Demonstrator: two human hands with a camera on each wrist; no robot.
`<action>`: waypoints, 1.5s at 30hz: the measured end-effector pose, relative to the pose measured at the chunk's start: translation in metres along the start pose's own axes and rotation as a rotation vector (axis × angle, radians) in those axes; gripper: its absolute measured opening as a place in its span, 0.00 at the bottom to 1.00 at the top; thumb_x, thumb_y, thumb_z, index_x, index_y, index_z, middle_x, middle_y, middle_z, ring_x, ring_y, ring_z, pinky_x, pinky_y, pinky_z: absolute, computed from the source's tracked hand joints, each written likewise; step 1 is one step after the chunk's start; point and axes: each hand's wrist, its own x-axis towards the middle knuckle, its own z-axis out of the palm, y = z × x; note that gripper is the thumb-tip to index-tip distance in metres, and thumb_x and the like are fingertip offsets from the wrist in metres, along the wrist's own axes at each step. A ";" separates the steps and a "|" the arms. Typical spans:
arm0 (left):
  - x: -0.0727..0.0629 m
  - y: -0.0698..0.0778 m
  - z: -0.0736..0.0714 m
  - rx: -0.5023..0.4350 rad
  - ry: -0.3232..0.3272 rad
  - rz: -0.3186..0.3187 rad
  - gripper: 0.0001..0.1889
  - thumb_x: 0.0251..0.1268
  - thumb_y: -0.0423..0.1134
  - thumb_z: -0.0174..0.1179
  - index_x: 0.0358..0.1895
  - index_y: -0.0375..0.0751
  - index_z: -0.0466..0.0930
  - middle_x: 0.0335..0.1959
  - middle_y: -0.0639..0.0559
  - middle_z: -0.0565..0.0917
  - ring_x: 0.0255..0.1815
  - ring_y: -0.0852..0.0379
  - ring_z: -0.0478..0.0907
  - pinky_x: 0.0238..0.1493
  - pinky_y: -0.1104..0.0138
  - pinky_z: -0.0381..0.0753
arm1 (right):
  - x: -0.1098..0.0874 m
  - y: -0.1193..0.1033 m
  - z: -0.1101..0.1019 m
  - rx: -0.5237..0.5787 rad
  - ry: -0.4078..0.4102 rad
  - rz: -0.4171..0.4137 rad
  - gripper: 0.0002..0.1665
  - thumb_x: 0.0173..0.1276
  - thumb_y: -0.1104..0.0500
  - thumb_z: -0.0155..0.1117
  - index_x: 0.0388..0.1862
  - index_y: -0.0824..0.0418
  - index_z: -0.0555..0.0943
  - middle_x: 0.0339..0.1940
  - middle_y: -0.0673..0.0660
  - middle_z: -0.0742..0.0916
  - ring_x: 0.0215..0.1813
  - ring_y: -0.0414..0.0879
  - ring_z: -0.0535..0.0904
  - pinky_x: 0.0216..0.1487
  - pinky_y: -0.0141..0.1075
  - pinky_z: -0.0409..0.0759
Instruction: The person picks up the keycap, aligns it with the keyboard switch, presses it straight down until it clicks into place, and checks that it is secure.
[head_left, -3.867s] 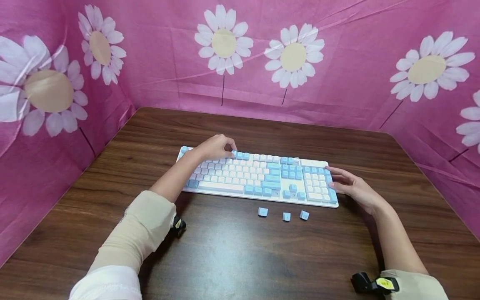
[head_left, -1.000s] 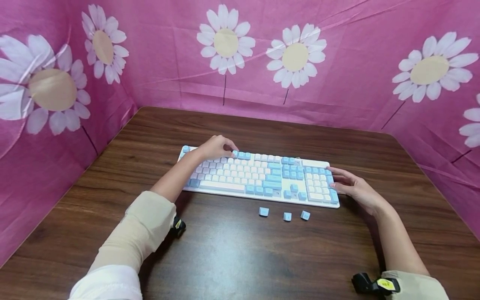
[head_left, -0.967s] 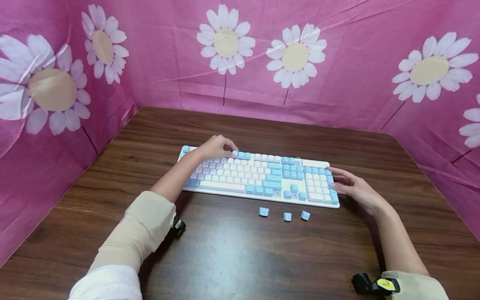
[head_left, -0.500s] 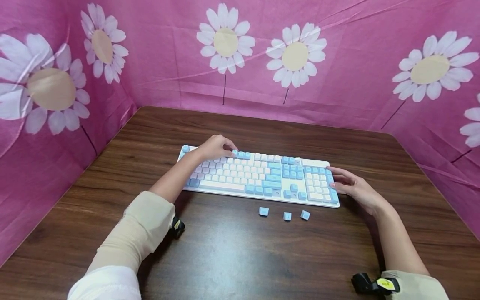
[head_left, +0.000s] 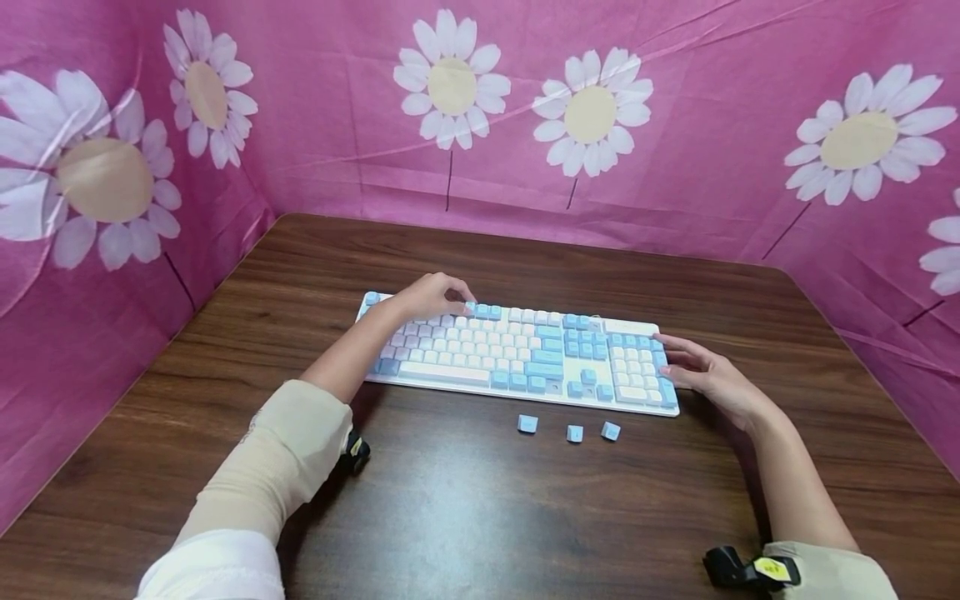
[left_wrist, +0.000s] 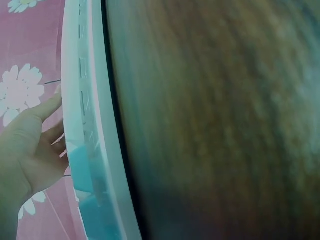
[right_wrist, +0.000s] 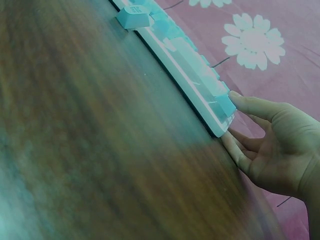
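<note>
A white and blue keyboard [head_left: 442, 375] lies across the table. My left hand [head_left: 431, 296] reaches over its back row, with thumb and fingertip pinching a blue keycap [head_left: 470, 308] there. In the left wrist view, the keyboard's frame hides part of the left hand [left_wrist: 40, 145]. At the keyboard's right end, my right hand [head_left: 712, 383] grips the edge. The right wrist view shows the thumb [right_wrist: 250, 104] against the corner key, with the other fingers lower at the side. Three loose blue keycaps [head_left: 528, 424] [head_left: 574, 433] [head_left: 611, 431] lie in front of the keyboard.
Bare switch spots show on the keyboard, one in the front row [head_left: 554, 387] and others among the arrow and top-row keys. The brown wooden table [head_left: 465, 500] meets a pink flowered cloth [head_left: 517, 192] at the back and sides.
Both hands stay in place over the last seconds. The left fingers shift very slightly at the same blue keycap; the keyboard and loose keycaps stay put.
</note>
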 end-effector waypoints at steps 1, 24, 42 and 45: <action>0.000 -0.001 0.000 -0.016 -0.009 0.003 0.11 0.63 0.39 0.59 0.46 0.39 0.81 0.45 0.48 0.81 0.50 0.54 0.73 0.52 0.62 0.70 | 0.000 0.000 0.000 0.003 -0.002 -0.001 0.38 0.68 0.53 0.57 0.72 0.56 0.55 0.65 0.66 0.63 0.53 0.38 0.68 0.49 0.33 0.65; 0.002 -0.005 0.001 -0.117 0.016 0.014 0.09 0.60 0.36 0.61 0.42 0.38 0.82 0.44 0.47 0.82 0.51 0.52 0.75 0.53 0.61 0.70 | 0.001 0.001 -0.001 -0.009 0.003 0.004 0.38 0.68 0.51 0.57 0.73 0.55 0.55 0.65 0.66 0.63 0.54 0.41 0.67 0.51 0.38 0.63; 0.002 -0.002 0.002 -0.139 0.012 -0.053 0.10 0.59 0.36 0.63 0.43 0.36 0.83 0.42 0.46 0.83 0.49 0.52 0.76 0.51 0.63 0.72 | 0.000 0.000 0.001 0.002 0.002 0.014 0.39 0.67 0.52 0.58 0.72 0.56 0.55 0.65 0.66 0.64 0.53 0.40 0.68 0.53 0.41 0.62; 0.002 -0.002 0.001 -0.131 0.012 -0.048 0.10 0.58 0.36 0.63 0.42 0.36 0.83 0.42 0.46 0.83 0.48 0.52 0.76 0.50 0.63 0.72 | 0.000 0.000 0.001 -0.001 0.003 0.010 0.39 0.67 0.52 0.58 0.72 0.56 0.55 0.65 0.66 0.64 0.54 0.40 0.68 0.52 0.37 0.63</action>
